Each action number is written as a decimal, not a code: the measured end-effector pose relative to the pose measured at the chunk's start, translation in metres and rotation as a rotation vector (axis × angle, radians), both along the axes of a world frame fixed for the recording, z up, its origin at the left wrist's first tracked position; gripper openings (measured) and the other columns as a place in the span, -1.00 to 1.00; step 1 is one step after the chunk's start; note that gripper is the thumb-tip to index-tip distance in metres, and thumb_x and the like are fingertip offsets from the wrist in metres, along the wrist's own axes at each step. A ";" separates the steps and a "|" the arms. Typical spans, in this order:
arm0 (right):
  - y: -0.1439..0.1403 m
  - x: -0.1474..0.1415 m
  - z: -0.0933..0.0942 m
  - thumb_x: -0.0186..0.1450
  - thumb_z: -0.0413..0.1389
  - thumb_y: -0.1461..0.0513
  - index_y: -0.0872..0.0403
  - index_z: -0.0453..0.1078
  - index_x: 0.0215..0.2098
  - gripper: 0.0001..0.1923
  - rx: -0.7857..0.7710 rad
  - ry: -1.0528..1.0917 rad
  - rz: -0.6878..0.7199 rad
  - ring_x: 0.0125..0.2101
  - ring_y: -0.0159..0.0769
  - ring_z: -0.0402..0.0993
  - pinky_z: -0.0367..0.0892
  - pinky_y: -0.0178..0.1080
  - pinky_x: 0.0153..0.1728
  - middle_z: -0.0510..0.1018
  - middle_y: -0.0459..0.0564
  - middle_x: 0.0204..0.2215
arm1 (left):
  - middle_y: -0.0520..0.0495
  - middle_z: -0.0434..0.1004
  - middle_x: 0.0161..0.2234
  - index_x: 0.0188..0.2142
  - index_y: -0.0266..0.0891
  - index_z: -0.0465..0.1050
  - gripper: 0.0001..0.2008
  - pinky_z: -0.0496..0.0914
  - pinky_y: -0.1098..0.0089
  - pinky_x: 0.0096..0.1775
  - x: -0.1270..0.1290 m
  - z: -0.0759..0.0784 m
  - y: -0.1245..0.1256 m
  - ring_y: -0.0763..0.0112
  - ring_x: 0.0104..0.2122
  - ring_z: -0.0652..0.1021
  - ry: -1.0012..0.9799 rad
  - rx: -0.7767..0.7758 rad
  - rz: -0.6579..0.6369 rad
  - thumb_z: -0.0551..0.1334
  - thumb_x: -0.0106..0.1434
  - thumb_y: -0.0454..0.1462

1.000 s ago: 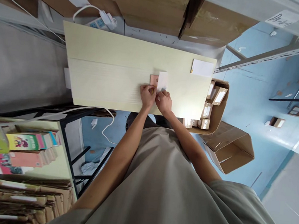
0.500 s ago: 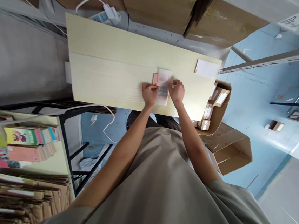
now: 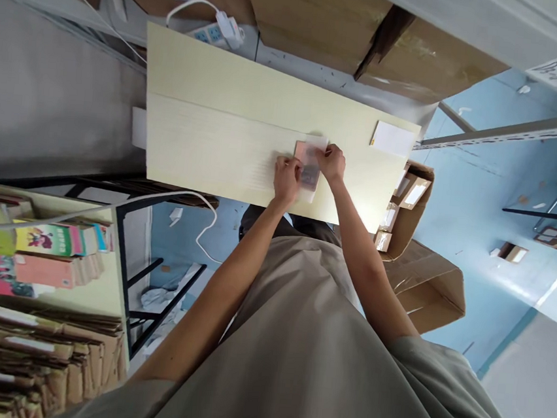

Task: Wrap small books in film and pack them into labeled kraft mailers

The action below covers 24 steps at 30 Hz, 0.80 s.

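Observation:
A translucent plastic sleeve (image 3: pixel 318 142) lies on the pale yellow tabletop, between my two hands. Behind or within its film shows a small pink booklet (image 3: pixel 305 152) with a darker lower part; I cannot tell exactly how much of it sits inside. My left hand (image 3: pixel 287 178) is closed at the booklet's left edge, fingertips pinched on it. On the other side, my right hand (image 3: pixel 333 164) pinches the right edge of the sleeve. Motion slightly blurs the sleeve and the booklet.
A white rectangular pad (image 3: pixel 392 138) lies at the table's right end. Beyond the back edge are a power strip (image 3: pixel 209 33) and large cardboard boxes (image 3: pixel 317 15). An open carton (image 3: pixel 413 212) holding small boxes stands right. Books (image 3: pixel 44 237) and flattened cardboard (image 3: pixel 23 349) fill the left rack.
The pink booklet has shifted right relative to the sleeve and now overlaps it almost fully. My left hand has moved closer to the sleeve. The whole view has turned slightly.

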State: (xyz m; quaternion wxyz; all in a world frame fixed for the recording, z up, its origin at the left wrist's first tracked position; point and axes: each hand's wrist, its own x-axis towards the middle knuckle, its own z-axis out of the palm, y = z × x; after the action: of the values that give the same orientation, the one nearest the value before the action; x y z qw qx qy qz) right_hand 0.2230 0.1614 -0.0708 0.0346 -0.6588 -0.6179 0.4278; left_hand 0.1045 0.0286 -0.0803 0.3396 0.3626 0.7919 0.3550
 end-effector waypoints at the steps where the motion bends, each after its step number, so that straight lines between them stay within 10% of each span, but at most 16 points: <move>1: 0.003 -0.001 0.001 0.44 0.26 0.08 -0.04 0.49 -0.10 -0.84 -0.004 -0.019 0.020 -0.04 0.02 0.71 0.61 0.11 0.17 0.80 0.11 -0.11 | -0.29 0.49 0.10 -0.14 -0.11 0.51 -0.88 0.45 -0.08 0.34 0.003 0.004 0.000 -0.06 0.18 0.57 0.023 -0.032 -0.035 0.43 0.51 -0.27; 6: 0.014 -0.006 0.007 0.46 0.20 0.20 0.04 0.52 0.08 -0.75 -0.028 -0.107 0.135 0.00 0.13 0.72 0.60 0.21 0.18 0.79 0.21 -0.08 | -0.46 0.39 0.27 -0.02 -0.19 0.47 -0.38 0.36 -0.17 0.42 0.019 0.021 0.004 -0.37 0.36 0.43 0.055 -0.159 -0.056 0.74 0.14 -0.07; 12: 0.017 0.010 0.036 0.50 0.17 0.25 0.06 0.44 0.44 -0.45 0.250 0.043 0.585 0.46 0.33 0.43 0.39 0.46 0.42 0.59 0.31 0.33 | -0.40 0.44 0.23 -0.08 -0.17 0.52 -0.62 0.34 -0.17 0.44 0.015 0.023 0.005 -0.28 0.30 0.47 0.021 -0.144 -0.032 0.60 0.19 -0.31; 17: 0.029 0.001 0.056 0.38 0.29 0.37 -0.03 0.61 0.30 -0.46 0.194 0.138 1.000 0.51 0.20 0.37 0.11 0.41 0.62 0.63 0.12 0.36 | -0.39 0.49 0.21 -0.11 -0.17 0.56 -0.78 0.39 -0.06 0.44 0.001 0.025 0.000 -0.16 0.32 0.51 -0.065 -0.124 -0.037 0.51 0.31 -0.30; 24: 0.062 -0.010 0.043 0.35 0.43 0.29 -0.06 0.73 0.09 -0.65 0.067 0.159 0.893 0.25 0.20 0.60 0.42 0.26 0.38 0.77 0.02 0.16 | -0.38 0.61 0.15 0.13 -0.19 0.60 -0.66 0.43 0.01 0.42 0.008 0.048 -0.037 -0.11 0.26 0.61 -0.011 -0.083 0.022 0.33 0.59 -0.02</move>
State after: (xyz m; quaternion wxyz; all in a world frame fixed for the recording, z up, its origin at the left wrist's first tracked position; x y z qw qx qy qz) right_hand 0.2134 0.2236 -0.0283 -0.0846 -0.2914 -0.8505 0.4296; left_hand 0.1125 -0.0087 -0.0323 0.3548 0.3377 0.8080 0.3275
